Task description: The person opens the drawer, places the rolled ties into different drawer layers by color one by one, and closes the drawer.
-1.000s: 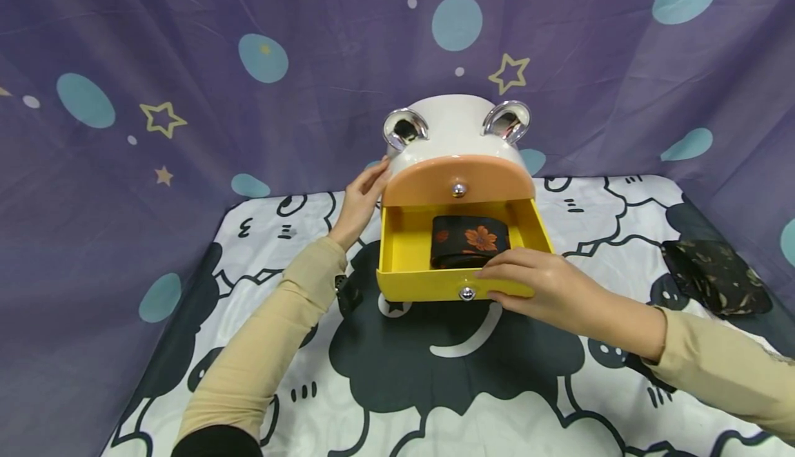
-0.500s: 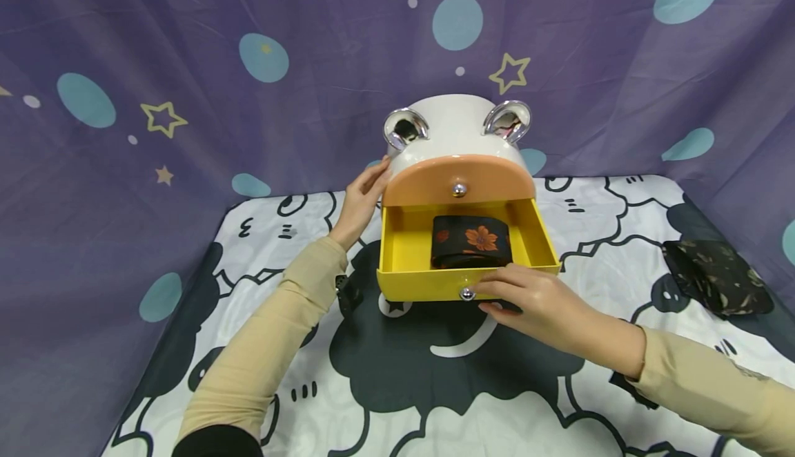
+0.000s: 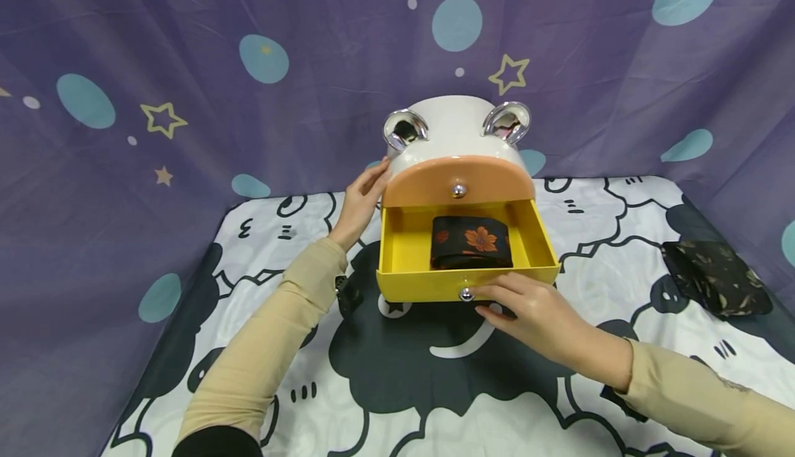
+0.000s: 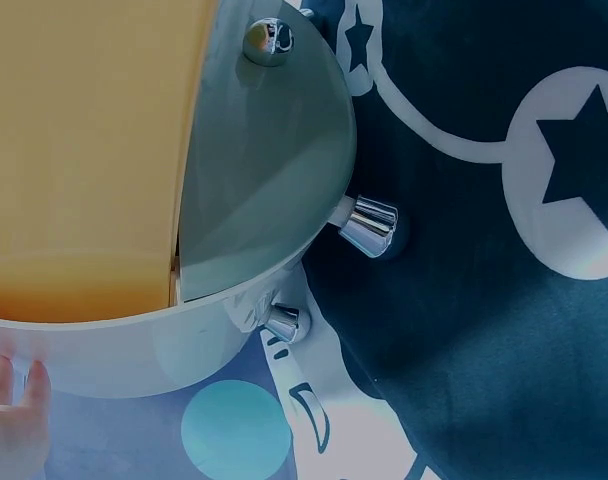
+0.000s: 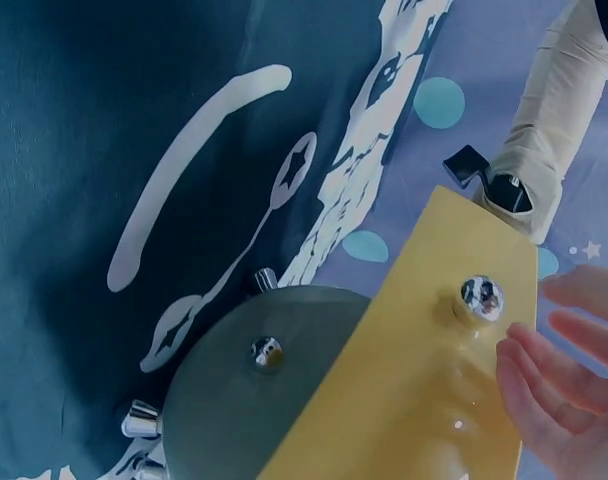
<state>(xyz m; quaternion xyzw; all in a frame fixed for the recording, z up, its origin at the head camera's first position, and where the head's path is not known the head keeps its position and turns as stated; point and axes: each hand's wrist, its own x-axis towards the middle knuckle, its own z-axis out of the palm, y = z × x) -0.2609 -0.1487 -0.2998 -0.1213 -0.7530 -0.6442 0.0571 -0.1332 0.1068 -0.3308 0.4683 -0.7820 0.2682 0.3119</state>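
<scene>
A rounded white box [image 3: 456, 125] with silver ear-like parts has an orange upper drawer [image 3: 422, 184], closed. Its yellow lower drawer [image 3: 404, 286] is pulled out. Inside lies a black, folded or rolled fabric item [image 3: 472, 241] with an orange flower pattern. My left hand [image 3: 359, 203] rests its fingers on the box's left side; in the left wrist view the left fingertips [image 4: 34, 385] touch the white wall. Beside the silver knob [image 3: 466, 294], my right hand [image 3: 535, 315] has its fingers at the drawer front and the thumb lower, apart. The right wrist view shows these fingers loosely bent, off the knob [image 5: 481, 299].
A dark patterned bundle [image 3: 717, 277] lies on the right of the table. Black-and-white cartoon cloth [image 3: 459, 374] covers the tabletop. A purple curtain [image 3: 323, 63] hangs close behind the box.
My right hand has slid left and slightly down along the drawer front, off its right part and toward the knob. The left hand, box and drawer have stayed in place.
</scene>
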